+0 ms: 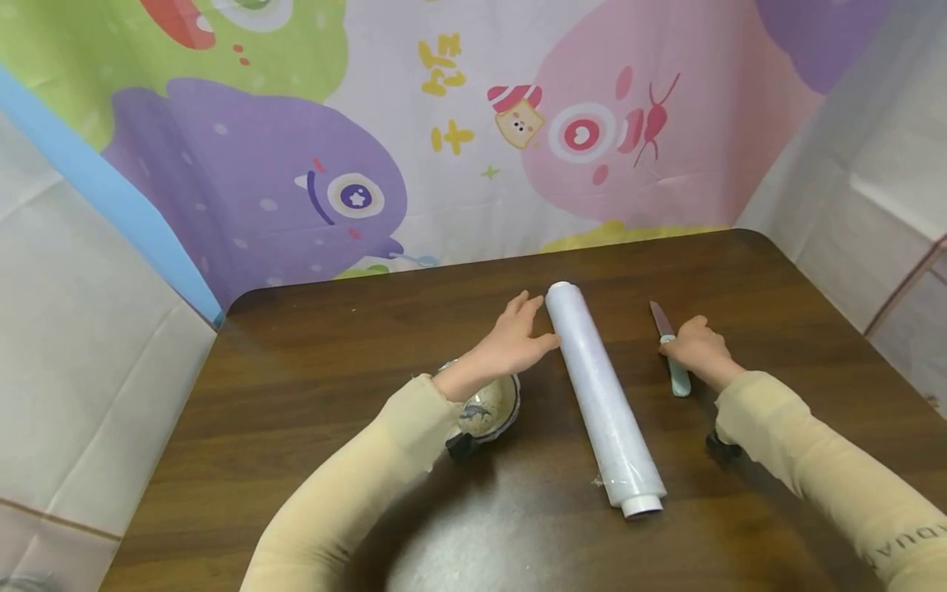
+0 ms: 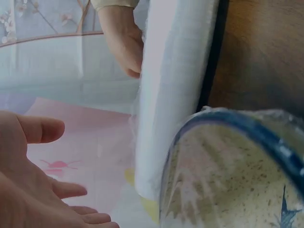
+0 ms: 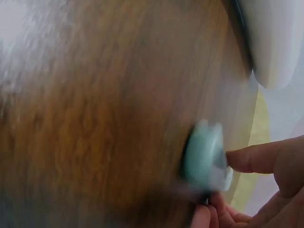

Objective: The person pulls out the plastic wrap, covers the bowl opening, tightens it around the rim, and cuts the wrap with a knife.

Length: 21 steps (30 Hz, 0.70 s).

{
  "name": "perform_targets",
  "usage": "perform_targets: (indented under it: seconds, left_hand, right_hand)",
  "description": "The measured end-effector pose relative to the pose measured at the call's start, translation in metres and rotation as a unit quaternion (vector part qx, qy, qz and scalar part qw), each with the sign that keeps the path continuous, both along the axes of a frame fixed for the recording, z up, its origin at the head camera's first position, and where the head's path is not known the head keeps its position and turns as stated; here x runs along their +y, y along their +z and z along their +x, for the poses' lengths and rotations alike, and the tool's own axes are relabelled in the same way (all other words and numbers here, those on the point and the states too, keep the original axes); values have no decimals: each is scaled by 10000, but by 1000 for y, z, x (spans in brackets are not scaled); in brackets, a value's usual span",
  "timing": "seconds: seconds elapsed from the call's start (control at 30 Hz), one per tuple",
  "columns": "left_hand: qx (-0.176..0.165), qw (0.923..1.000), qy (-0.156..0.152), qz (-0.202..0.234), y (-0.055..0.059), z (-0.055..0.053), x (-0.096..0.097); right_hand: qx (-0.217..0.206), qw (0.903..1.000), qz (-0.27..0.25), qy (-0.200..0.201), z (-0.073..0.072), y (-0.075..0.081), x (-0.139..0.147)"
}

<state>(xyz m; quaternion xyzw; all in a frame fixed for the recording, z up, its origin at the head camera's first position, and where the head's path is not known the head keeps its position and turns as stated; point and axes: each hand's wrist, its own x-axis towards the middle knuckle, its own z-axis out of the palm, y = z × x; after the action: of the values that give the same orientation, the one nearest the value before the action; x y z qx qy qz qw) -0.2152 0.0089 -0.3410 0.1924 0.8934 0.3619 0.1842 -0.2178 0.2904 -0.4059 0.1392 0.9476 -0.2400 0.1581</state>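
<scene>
A small knife [image 1: 679, 380] with a pale green handle lies to the right on the table, its blade pointing away. My right hand [image 1: 699, 352] is over the handle, thumb on one side and fingertips on the other, pinching it; the handle [image 3: 204, 156] is blurred in the right wrist view. A long roll of plastic wrap [image 1: 602, 395] lies left of the knife. My left hand [image 1: 514, 337] is beside the roll's far end, fingers spread and holding nothing. Under the left wrist sits a blue-rimmed bowl [image 1: 491, 411], partly hidden, with clear film over it [image 2: 223, 166].
The brown wooden table [image 1: 311, 395] has rounded far corners. A cartoon-printed curtain [image 1: 473, 189] hangs right behind its far edge, and pale covered walls [image 1: 89, 370] stand at the sides.
</scene>
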Motion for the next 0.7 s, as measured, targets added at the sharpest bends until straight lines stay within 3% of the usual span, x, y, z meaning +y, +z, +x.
perform_targets:
  seconds: [0.17, 0.33, 0.53, 0.7]
  left_hand:
    - [48, 9996, 260, 85, -3, 0, 4]
    - [368, 9974, 598, 187, -8, 0, 6]
    - [1109, 9930, 406, -34, -9, 1, 12]
    - [1979, 9797, 258, -208, -6, 3, 19]
  right_hand:
    - [362, 9991, 21, 231, 1, -1, -1]
    - [633, 9971, -172, 381, 3, -1, -5]
    - [1470, 9880, -239, 406, 7, 13, -21]
    - [2242, 9720, -149, 688, 14, 40, -44]
